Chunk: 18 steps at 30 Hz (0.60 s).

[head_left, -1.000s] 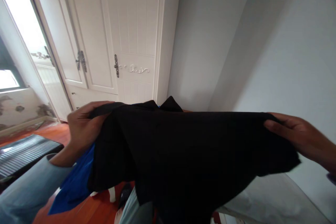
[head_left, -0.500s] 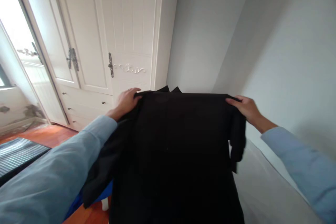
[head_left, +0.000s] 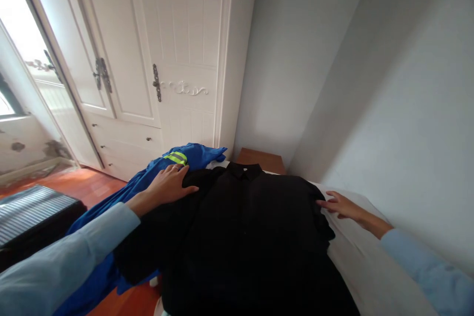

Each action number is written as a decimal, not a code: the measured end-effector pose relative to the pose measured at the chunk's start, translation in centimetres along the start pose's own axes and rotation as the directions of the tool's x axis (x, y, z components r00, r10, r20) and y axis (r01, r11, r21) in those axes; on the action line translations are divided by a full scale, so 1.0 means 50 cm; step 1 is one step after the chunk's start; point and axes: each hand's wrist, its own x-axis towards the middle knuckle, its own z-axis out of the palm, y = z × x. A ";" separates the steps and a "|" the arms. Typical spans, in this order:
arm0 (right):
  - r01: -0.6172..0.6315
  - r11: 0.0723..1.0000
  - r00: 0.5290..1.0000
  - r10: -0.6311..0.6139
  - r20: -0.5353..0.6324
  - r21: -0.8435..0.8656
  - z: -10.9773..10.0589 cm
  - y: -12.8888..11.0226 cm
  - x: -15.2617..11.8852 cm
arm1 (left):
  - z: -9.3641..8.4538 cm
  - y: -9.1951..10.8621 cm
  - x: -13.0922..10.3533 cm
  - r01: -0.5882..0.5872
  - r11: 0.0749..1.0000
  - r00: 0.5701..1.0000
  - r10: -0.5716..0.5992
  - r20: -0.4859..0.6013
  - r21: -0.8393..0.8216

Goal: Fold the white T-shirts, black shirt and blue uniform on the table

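A black collared shirt (head_left: 255,227) lies spread out before me, its collar at the far end and its sleeves out to the sides. My left hand (head_left: 168,182) rests at the shirt's left shoulder area with fingers apart. Over at the opposite shoulder, my right hand (head_left: 340,206) has its fingers spread, the tips at the edge of the cloth. Neither hand grips the fabric. Beside and partly beneath the shirt on the left is a blue garment (head_left: 138,185) with a yellow-green and grey reflective band. Under the shirt, a white sheet (head_left: 365,256) shows on the right.
A white wardrobe (head_left: 188,24) with dark handles stands at the back left. Behind the shirt's collar is a brown wooden surface (head_left: 259,158) in the corner. A grey wall (head_left: 414,84) runs along the right. A ribbed silver case (head_left: 37,212) sits at left on the reddish floor (head_left: 96,185).
The black shirt has come down from where both hands held it up by the shoulders, and now lies flat. Both hands have let go and lowered. The blue garment has come into view.
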 end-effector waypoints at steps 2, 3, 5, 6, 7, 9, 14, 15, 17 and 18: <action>-0.036 0.999 0.995 0.038 0.096 -0.021 -0.010 0.000 -0.031 | -0.019 -0.002 -0.032 0.031 0.999 0.999 -0.030 0.038 -0.008; -0.024 0.999 0.991 0.029 0.131 -0.041 -0.012 0.000 -0.043 | -0.023 -0.005 -0.047 0.034 0.999 0.997 -0.033 0.063 -0.014; 0.024 0.997 0.988 -0.012 0.156 -0.072 -0.004 -0.001 -0.060 | -0.023 -0.012 -0.073 0.014 1.000 0.994 -0.012 0.107 -0.017; 0.045 0.997 0.987 -0.034 0.158 -0.068 0.005 -0.001 -0.063 | -0.020 -0.016 -0.082 -0.001 1.000 0.993 0.001 0.116 -0.004; 0.059 0.997 0.987 -0.051 0.153 -0.047 0.015 -0.002 -0.063 | -0.016 -0.019 -0.087 -0.013 1.000 0.993 0.011 0.114 0.013; 0.069 0.997 0.990 -0.071 0.120 0.021 0.037 -0.004 -0.061 | -0.008 -0.022 -0.089 -0.014 1.000 0.996 0.012 0.089 0.018; 0.144 0.977 0.988 -0.150 0.024 0.160 0.056 0.002 -0.072 | -0.005 -0.035 -0.075 -0.043 0.994 0.998 0.039 -0.042 -0.097; 0.164 0.973 0.985 -0.169 0.020 0.162 0.054 0.007 -0.078 | -0.007 -0.040 -0.073 -0.039 0.994 0.997 0.032 -0.077 -0.099; 0.206 0.969 0.977 -0.211 0.023 0.139 0.052 0.022 -0.092 | -0.014 -0.049 -0.069 -0.008 0.993 0.991 -0.007 -0.130 -0.117; 0.234 0.965 0.971 -0.238 0.023 0.119 0.054 0.031 -0.097 | -0.017 -0.052 -0.066 0.009 0.991 0.988 -0.029 -0.150 -0.131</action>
